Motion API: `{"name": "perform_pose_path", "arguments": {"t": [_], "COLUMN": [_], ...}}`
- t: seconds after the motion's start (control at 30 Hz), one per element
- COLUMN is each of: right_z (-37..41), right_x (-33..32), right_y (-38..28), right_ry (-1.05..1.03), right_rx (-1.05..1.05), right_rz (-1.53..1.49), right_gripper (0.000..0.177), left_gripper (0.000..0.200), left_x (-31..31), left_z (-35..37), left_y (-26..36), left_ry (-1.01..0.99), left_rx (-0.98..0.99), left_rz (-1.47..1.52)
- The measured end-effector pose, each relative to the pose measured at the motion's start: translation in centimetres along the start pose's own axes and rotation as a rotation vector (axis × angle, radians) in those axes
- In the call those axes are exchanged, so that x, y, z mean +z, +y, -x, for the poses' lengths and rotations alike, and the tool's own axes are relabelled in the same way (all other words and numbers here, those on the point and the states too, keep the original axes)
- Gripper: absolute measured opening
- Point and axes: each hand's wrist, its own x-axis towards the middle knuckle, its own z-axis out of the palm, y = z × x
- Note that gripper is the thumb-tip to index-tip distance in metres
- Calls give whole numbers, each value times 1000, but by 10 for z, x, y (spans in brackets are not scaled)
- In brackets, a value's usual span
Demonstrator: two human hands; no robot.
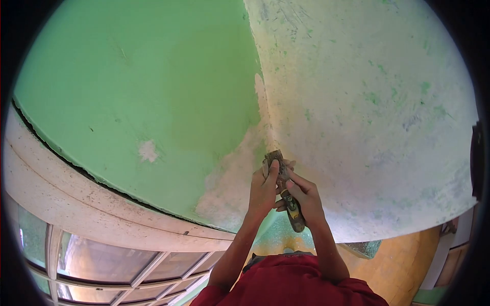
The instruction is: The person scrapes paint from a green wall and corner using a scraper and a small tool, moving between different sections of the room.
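Both hands meet around a dark, worn scraper-like tool [293, 208] near the corner where two wall faces join. My left hand [264, 188] is closed on the tool's upper part, its thumb lying along the flat end. My right hand [305, 196] wraps the middle, with the rounded handle showing below the fingers. The tool's flat end points up toward the corner line. Left of the corner, the green wall [168, 76] has a bare pale patch beside the hands. To the right, the whitish wall [367, 137] carries scattered green flecks.
A pale ledge [102, 214] curves along the lower left, with framed window panes [97, 257] beneath it. Yellowish floor [398, 265] shows at the lower right, near a greenish block [366, 248]. A dark object [477, 160] stands at the right edge.
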Motion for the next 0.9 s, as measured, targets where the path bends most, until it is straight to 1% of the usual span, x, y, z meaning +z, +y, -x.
{"name": "perform_pose_path", "arguments": {"t": [0.03, 0.07, 0.1, 0.13, 0.2, 0.23, 0.3, 0.43, 0.5, 0.57, 0.6, 0.63, 0.7, 0.73, 0.77, 0.8, 0.83, 0.9], "right_z": [1, 3, 2, -5, -24, -33, -54, -84, -92, -105, -110, -110, -110, -112, -115, -116, -114, -110], "right_x": [0, 1, 1, 1, 0, 4, 12, 6, -1, -4, -5, -5, -3, -3, -4, -4, -6, -10], "right_y": [-3, -5, -5, -3, 2, -4, -17, -5, 9, 9, 9, 8, 7, 9, 11, 12, 10, 3], "right_ry": [-11, -19, -29, -41, -17, -25, 35, 59, 59, 38, 23, 25, 0, 3, -1, -8, -9, -112], "right_rx": [8, -71, -153, -145, -415, -409, -461, -434, -560, -588, -622, -619, -531, -527, -583, -639, -633, -434], "right_rz": [-3, 172, 347, 343, 544, 541, 473, 465, 403, 432, 460, 455, 454, 449, 402, 358, 359, 254], "right_gripper": [51, 54, 58, 58, 63, 63, 64, 63, 62, 62, 62, 62, 62, 62, 62, 62, 62, 63], "left_gripper": [45, 44, 43, 43, 42, 42, 41, 37, 35, 34, 34, 33, 33, 32, 32, 31, 30, 29], "left_x": [-5, -7, 0, 8, 19, 22, 28, 31, 35, 36, 36, 35, 33, 31, 30, 31, 31, 36], "left_z": [-6, -13, -20, -26, -40, -47, -60, -76, -80, -84, -88, -90, -93, -93, -92, -92, -91, -90], "left_y": [5, 10, 24, 41, 61, 65, 64, 49, 45, 45, 46, 46, 46, 45, 42, 40, 38, 40], "left_ry": [5, 9, 79, 149, 163, 165, 181, 247, 283, 322, 343, 361, 359, 357, 359, 406, 448, 485], "left_rx": [85, 167, 233, 297, 311, 331, 344, 329, 347, 365, 420, 474, 466, 458, 452, 471, 487, 508], "left_rz": [-127, -256, -189, -123, -120, -111, -144, -221, -280, -338, -358, -380, -382, -381, -384, -483, -583, -601]}}
